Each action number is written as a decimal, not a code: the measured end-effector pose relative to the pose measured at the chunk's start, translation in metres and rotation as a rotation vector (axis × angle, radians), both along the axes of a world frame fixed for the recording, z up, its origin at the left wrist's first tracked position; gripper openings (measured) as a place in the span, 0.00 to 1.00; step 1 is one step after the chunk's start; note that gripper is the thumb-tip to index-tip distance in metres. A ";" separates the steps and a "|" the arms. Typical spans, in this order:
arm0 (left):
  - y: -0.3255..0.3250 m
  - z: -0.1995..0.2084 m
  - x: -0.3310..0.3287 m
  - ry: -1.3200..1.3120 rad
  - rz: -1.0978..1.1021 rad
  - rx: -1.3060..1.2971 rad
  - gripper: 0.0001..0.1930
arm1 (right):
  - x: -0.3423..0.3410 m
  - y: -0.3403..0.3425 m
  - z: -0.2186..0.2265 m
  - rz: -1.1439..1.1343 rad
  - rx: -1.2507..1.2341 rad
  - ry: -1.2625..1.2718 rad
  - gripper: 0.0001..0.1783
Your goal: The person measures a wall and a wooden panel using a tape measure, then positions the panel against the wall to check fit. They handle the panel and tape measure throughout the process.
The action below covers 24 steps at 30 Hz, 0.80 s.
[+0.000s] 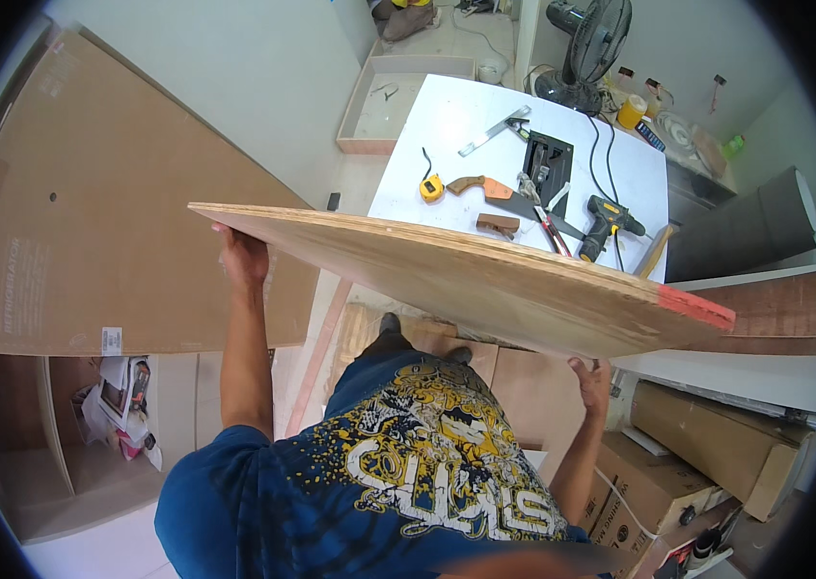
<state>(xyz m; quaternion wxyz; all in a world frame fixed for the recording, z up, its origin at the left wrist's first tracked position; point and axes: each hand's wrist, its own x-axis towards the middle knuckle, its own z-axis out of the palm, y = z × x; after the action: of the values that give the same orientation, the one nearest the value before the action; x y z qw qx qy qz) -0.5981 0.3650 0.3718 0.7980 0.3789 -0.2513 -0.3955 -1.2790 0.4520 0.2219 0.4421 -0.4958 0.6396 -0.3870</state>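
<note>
A large plywood board (pixel 485 280) is held up tilted in front of me, its layered edge facing up and a red-painted patch at its right corner. My left hand (pixel 244 256) grips the board near its left corner, with most of the fingers hidden behind it. My right hand (pixel 591 384) holds the near lower edge toward the right, thumb showing and fingers partly hidden. Just beyond the board, a white table (pixel 398 188) carries a yellow tape measure (pixel 431 187), a handsaw (pixel 500 191), a cordless drill (pixel 609 228), a small wooden block plane (pixel 498 225) and pliers (pixel 553 232).
A big cardboard sheet (pixel 128 193) leans on the left above open shelving (pixel 61 463). A black fan (pixel 586 53) stands behind the table. Cardboard boxes (pixel 644 482) are stacked at the lower right. At the top, another person (pixel 406 17) is partly visible beyond a shallow wooden tray (pixel 369 145).
</note>
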 end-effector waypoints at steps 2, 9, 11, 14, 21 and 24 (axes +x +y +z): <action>-0.001 0.001 0.001 0.011 0.034 0.015 0.30 | 0.026 -0.004 0.004 -0.044 -0.082 -0.079 0.39; 0.004 -0.008 0.034 0.044 -0.017 -0.033 0.27 | 0.044 0.003 -0.007 -0.081 -0.124 -0.162 0.42; 0.004 -0.016 0.052 0.081 0.036 -0.021 0.27 | 0.053 0.003 -0.007 -0.041 -0.131 -0.207 0.51; 0.000 -0.029 0.075 0.071 0.038 0.009 0.34 | 0.061 0.007 -0.022 -0.090 -0.140 -0.160 0.35; 0.010 -0.110 0.125 0.225 -0.123 0.099 0.40 | 0.113 0.014 -0.014 -0.219 -0.154 0.034 0.31; 0.012 -0.174 0.150 0.327 -0.246 0.170 0.38 | 0.140 0.013 -0.006 -0.234 -0.163 0.001 0.31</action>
<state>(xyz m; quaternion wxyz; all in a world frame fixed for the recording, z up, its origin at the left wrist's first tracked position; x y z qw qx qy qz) -0.4477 0.3773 0.1978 0.7392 0.3421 -0.1288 -0.5657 -1.1392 0.4648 0.2158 0.3521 -0.4523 0.6595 -0.4863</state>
